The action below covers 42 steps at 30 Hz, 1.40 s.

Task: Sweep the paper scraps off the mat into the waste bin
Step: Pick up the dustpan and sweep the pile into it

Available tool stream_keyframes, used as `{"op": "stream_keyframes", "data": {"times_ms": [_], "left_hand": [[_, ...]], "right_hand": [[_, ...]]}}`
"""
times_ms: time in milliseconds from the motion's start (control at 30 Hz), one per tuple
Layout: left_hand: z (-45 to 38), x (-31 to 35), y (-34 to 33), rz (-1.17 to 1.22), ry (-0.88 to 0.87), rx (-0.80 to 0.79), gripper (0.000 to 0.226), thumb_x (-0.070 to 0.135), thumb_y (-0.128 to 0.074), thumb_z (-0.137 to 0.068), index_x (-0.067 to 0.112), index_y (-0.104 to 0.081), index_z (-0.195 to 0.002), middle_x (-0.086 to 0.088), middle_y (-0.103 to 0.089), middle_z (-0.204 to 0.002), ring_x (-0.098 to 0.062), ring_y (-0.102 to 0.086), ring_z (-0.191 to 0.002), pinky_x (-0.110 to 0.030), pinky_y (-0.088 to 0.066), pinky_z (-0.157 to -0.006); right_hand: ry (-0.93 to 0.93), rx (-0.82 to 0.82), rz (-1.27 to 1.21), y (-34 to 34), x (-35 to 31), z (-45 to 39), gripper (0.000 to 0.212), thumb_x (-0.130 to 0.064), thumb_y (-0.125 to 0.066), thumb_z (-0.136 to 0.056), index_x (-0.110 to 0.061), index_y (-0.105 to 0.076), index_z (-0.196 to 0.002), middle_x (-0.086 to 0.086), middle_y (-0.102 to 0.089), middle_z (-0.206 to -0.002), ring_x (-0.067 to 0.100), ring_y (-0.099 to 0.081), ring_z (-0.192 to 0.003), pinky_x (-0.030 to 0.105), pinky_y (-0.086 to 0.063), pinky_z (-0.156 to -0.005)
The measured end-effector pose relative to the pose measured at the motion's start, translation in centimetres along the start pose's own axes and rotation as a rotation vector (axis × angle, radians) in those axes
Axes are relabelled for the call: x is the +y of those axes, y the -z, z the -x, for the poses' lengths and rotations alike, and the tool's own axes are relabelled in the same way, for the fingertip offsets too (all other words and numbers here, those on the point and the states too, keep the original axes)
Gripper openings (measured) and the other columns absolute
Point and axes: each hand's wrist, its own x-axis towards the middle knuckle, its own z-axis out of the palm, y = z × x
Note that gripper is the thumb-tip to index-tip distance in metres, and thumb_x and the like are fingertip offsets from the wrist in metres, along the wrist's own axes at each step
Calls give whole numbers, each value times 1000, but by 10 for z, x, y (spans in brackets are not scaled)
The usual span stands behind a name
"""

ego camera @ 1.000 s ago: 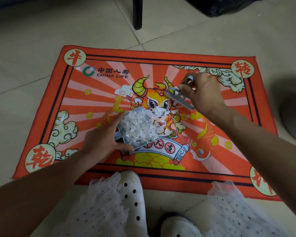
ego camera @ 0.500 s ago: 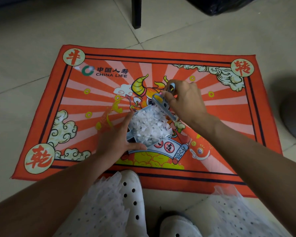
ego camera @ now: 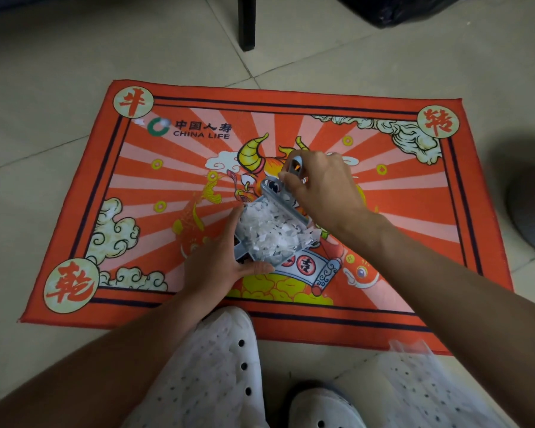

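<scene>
Careful — your left hand [ego camera: 217, 261] grips a heaped dustpan [ego camera: 244, 251] on the mat [ego camera: 399, 211], your right hand [ego camera: 322, 189] holding the small brush [ego camera: 286, 196] against its paper scraps [ego camera: 272, 233]. Tilt it on lifting and they spill — strays [ego camera: 139, 122] remain, and I can't pick out the bin.

I see both forearms reaching in from the near edge over the mat [ego camera: 399, 193], converging at its centre. Left hand [ego camera: 217, 261] sits palm down just left of mat centre, fingers extended, thumb spread along the near side of the dustpan [ego camera: 247, 251] it holds. Right hand [ego camera: 322, 189] is just right of centre, wrist bent, fingers curled, gripping the small brush [ego camera: 283, 196].
</scene>
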Motion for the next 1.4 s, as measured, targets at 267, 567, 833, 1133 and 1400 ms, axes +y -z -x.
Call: {"op": "stream_keyframes", "data": {"times_ms": [267,567,833,1133,1400], "left_hand": [[8,-11,-3,94,29,26,116,81,-63,-52,40,-19,-152,4,-56,-139,-22,-67,-81,-34,-53,-57],[14,-33,3,146,22,23,112,84,-65,-56,47,-16,-150,-1,-61,-130,-27,-68,-86,-46,-57,-62],[20,-42,13,185,44,22,114,68,-78,-54,47,-19,-149,14,-45,-146,-18,-60,-114,-41,-57,-79],[15,-50,28,97,-22,-40,115,70,-77,-53,47,-19,-149,8,-53,-140,-17,-65,-94,-40,-57,-70],[10,-46,32,-8,-25,-87,118,73,-75,-50,46,-20,-150,-1,-59,-134,1,-42,-45,-13,-30,-44]], "right_hand": [[-17,45,-27,8,1,-13,23,-38,-57,-91,-21,-58,-76,5,-64,-71,28,-54,-68,33,-45,-65],[57,61,69,18,13,-41,26,-44,-62,-87,-18,-66,-85,6,-68,-79,27,-60,-76,34,-48,-65],[147,-227,7,11,7,-53,15,-30,-69,-85,-15,-69,-87,4,-69,-77,25,-62,-75,28,-43,-60],[209,-405,48,27,21,-35,10,-27,-73,-83,-17,-70,-85,5,-68,-74,27,-62,-72,29,-42,-61],[183,-323,15,41,29,-23,16,-34,-69,-85,-18,-69,-85,3,-68,-76,24,-60,-74,30,-42,-61]]}}
